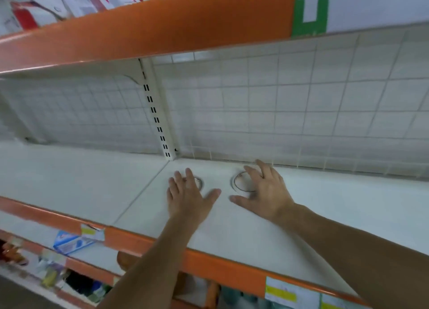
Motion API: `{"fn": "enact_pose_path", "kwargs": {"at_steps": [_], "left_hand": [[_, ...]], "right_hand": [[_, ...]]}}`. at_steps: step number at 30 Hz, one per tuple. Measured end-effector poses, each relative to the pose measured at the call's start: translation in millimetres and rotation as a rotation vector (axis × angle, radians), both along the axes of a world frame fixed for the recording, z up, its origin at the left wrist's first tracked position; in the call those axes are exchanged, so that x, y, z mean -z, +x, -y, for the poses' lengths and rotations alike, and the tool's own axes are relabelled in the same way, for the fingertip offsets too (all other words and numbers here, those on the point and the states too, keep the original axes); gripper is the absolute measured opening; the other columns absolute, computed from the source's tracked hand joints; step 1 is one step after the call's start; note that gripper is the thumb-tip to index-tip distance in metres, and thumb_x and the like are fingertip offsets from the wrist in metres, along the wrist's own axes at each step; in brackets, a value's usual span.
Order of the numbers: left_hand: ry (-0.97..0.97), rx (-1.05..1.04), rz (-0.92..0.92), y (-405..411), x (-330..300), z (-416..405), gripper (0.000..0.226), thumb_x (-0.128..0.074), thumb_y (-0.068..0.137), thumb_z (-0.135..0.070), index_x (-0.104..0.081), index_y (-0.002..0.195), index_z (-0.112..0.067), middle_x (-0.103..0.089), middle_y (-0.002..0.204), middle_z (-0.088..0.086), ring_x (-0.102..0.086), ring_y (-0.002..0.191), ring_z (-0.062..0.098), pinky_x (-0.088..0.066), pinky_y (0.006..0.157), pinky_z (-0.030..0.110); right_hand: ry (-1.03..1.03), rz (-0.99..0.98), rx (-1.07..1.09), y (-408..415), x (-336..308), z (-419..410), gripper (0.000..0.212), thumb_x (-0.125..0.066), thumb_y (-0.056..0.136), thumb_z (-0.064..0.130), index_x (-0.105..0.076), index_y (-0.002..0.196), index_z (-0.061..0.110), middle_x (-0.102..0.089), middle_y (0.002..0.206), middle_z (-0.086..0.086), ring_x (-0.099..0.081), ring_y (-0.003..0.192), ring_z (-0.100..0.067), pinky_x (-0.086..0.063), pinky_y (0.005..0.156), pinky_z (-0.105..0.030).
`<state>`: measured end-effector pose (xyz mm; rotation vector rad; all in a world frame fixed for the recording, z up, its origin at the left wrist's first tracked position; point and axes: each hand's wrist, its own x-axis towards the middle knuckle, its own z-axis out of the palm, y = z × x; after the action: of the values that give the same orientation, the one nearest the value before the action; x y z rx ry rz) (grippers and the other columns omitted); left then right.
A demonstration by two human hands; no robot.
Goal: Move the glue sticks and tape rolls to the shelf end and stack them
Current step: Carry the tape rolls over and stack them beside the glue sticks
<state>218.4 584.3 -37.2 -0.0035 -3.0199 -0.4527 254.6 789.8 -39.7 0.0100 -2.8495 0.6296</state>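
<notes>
Two clear tape rolls lie flat on the white shelf (232, 227), far back near the wire grid back panel (290, 104) and just right of the slotted upright post (157, 113). The left tape roll (200, 183) is mostly hidden under the left hand (185, 197); only its right arc shows past the fingers. The right tape roll (241, 182) shows as a thin, transparent ring, its right side covered by the right hand (267, 192).

Both hands reach in from the near side with forearms bare. The left hand's grip is released — fingers straight and spread, laid over the roll, thumb pointing right. The right hand's grip is also released, fingers extended over the far right edge of its ring and thumb stretched left along the shelf, near the ring's near edge. Whether the fingertips press the rolls or merely hover over them I cannot tell. The two rolls sit apart, side by side, with bare shelf between them.

An orange shelf edge (148, 241) runs along the near side, carrying price labels (281, 292). Above, another orange shelf front (151, 27) bears a green sign with a white arrow (311, 7) — boxed goods (46, 9) sit on top at the left. Blurred packages (72, 241) lie on the lower shelf at the near left.
</notes>
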Motion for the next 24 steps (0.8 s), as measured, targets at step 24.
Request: {"fn": "enact_pose_path", "kwargs": {"at_steps": [24], "left_hand": [[0.111, 0.193, -0.239, -0.7, 25.7, 4.2, 0.079, -0.057, 0.085, -0.061, -0.044, 0.142, -0.008, -0.049, 0.141, 0.01, -0.041, 0.133, 0.027, -0.034, 0.111, 0.038]], "right_hand": [[-0.156, 0.117, 0.066, 11.9, -5.6, 13.7, 0.103, -0.07, 0.054, 0.086, -0.046, 0.133, 0.024, -0.042, 0.122, 0.016, -0.035, 0.119, -0.008, -0.036, 0.103, -0.026]]}}
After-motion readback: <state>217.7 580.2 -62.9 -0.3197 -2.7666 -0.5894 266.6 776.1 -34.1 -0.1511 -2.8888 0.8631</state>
